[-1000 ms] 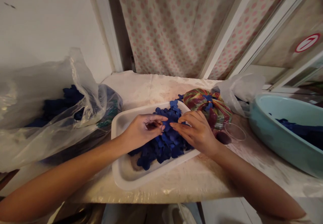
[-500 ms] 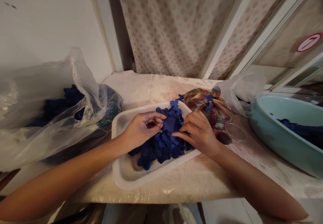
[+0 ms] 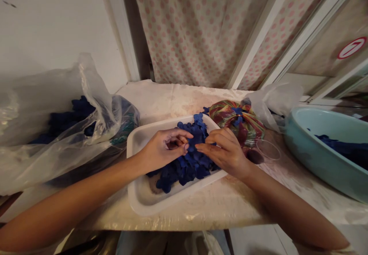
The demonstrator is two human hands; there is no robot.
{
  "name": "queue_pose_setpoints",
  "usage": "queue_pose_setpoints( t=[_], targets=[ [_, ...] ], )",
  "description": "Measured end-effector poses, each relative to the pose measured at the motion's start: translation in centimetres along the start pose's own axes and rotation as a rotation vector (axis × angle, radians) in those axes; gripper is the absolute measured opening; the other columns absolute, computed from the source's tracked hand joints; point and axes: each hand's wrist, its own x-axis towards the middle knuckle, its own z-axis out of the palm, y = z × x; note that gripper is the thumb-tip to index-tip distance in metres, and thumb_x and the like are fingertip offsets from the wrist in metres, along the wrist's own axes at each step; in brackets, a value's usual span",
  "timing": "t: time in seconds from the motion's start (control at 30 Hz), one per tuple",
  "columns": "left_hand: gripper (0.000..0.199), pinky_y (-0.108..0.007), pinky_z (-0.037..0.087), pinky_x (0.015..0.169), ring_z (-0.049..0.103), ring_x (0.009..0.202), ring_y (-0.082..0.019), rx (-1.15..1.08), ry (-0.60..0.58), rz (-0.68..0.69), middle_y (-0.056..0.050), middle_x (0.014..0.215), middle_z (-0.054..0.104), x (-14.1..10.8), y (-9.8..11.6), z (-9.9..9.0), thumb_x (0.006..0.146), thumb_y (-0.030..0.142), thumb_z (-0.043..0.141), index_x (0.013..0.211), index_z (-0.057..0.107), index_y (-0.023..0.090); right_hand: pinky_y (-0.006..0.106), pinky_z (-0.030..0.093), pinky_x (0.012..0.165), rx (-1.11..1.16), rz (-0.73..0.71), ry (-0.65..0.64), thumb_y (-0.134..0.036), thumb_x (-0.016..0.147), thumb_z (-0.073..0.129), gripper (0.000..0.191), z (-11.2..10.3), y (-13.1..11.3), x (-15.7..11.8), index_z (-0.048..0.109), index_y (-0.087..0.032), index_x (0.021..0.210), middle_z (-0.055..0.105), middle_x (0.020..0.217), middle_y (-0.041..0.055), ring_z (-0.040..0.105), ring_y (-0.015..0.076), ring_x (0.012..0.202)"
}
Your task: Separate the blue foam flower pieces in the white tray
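My left hand [image 3: 162,151] curls with its fingertips bunched at the top of the blue petals [image 3: 186,167], though I cannot tell whether they pinch one. My right hand [image 3: 224,149] lies slightly spread, its fingertips on the pile. These soft, matte, rounded petals heap in a white tray [image 3: 143,197] near the front edge of the bench [image 3: 172,98], so a light touch works best, teasing one free without dragging its neighbours. A crinkly clear plastic bag [image 3: 57,105] lies left, a smooth teal basin [image 3: 313,159] right, a striped bundle [image 3: 237,123] behind.
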Motion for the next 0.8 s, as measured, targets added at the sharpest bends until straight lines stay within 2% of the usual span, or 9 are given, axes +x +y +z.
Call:
queue_pose_setpoints(
  t=[0.17, 0.3, 0.47, 0.7, 0.8],
  targets=[
    [0.032, -0.023, 0.049, 0.066, 0.059, 0.073, -0.012, 0.06, -0.156, 0.018, -0.003, 0.083, 0.063, -0.32, 0.03, -0.04, 0.078, 0.024, 0.058, 0.108, 0.055, 0.014, 0.027, 0.04, 0.064, 0.092, -0.056, 0.003, -0.016, 0.08, 0.063, 0.01, -0.18, 0.05, -0.07, 0.057, -0.018, 0.073, 0.057, 0.069, -0.0008, 0.054, 0.0116, 0.073],
    [0.027, -0.025, 0.05, 0.068, 0.06, 0.076, -0.014, 0.1, -0.196, 0.032, -0.004, 0.084, 0.064, -0.32, -0.16, 0.03, 0.081, 0.024, 0.055, 0.107, 0.057, 0.016, 0.027, 0.041, 0.062, 0.104, -0.035, -0.055, -0.02, 0.081, 0.062, 0.021, -0.12, 0.18, -0.4, 0.054, -0.018, 0.062, 0.054, 0.065, -0.0006, 0.053, 0.0115, 0.069],
    [0.018, -0.022, 0.048, 0.063, 0.059, 0.068, -0.011, 0.043, -0.133, -0.012, -0.001, 0.075, 0.062, -0.05, -0.42, 0.1, 0.079, 0.018, 0.053, 0.096, 0.058, 0.014, 0.027, 0.04, 0.061, 0.115, -0.008, -0.097, -0.039, 0.079, 0.062, 0.031, -0.02, 0.3, -0.65, 0.053, -0.017, 0.058, 0.053, 0.064, -0.0001, 0.051, 0.0114, 0.066],
    [0.015, -0.02, 0.047, 0.062, 0.059, 0.062, -0.008, -0.024, 0.04, 0.005, 0.002, 0.072, 0.058, 0.08, -0.83, -0.32, 0.078, 0.016, 0.054, 0.093, 0.056, 0.015, 0.027, 0.037, 0.062, 0.095, -0.014, -0.115, -0.044, 0.077, 0.061, 0.037, -0.26, 0.15, -0.12, 0.053, -0.015, 0.056, 0.052, 0.06, -0.0002, 0.048, 0.0105, 0.061],
    [0.014, -0.02, 0.047, 0.061, 0.059, 0.062, -0.008, -0.008, 0.069, 0.012, 0.002, 0.07, 0.057, 0.15, -0.84, -0.34, 0.078, 0.017, 0.055, 0.092, 0.056, 0.015, 0.027, 0.036, 0.062, 0.056, -0.013, -0.13, -0.048, 0.079, 0.056, 0.042, -0.33, 0.15, 0.26, 0.05, -0.016, 0.053, 0.047, 0.057, -0.0014, 0.044, 0.0097, 0.058]
  ],
)
